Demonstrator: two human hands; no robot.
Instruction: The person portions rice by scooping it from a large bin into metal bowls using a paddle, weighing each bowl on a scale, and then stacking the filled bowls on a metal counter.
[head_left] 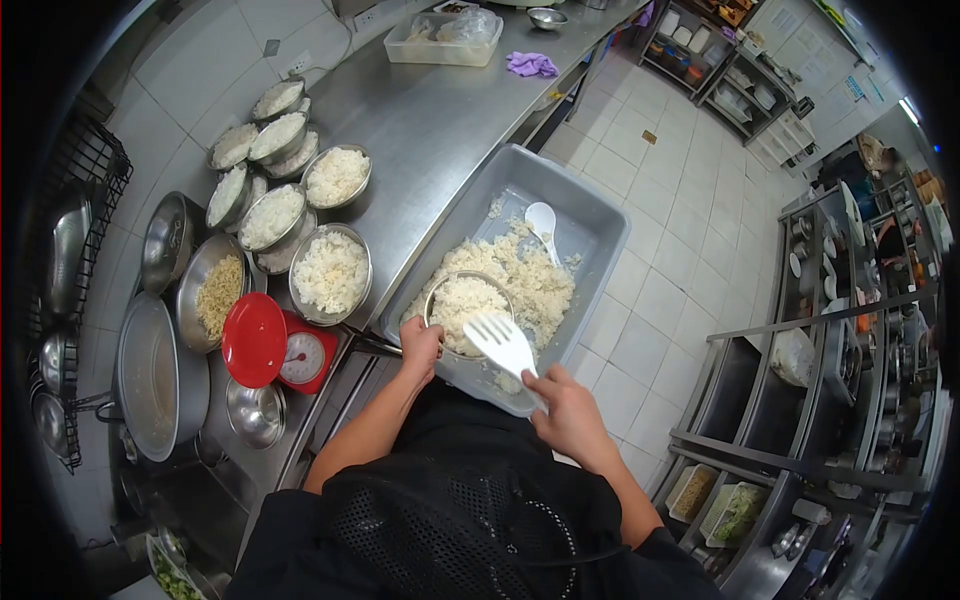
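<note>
My left hand (421,343) grips the rim of a metal bowl (432,298) filled with rice, held over a grey plastic tub (603,235). In my right hand (568,405) is a white slotted spatula (505,345), its slotted blade overlapping the bowl's right edge. Loose cooked rice (545,290) covers much of the tub's bottom. A white spoon (541,222) lies in the tub, its handle running down into the rice.
Several rice-filled metal bowls (332,272) cluster on the steel counter (425,160) to the left, some stacked. A red scale (302,357) stands near the counter's edge, beside a small metal bowl (255,412). Farther back lie a purple cloth (532,64) and a plastic container (440,52). Shelving stands right.
</note>
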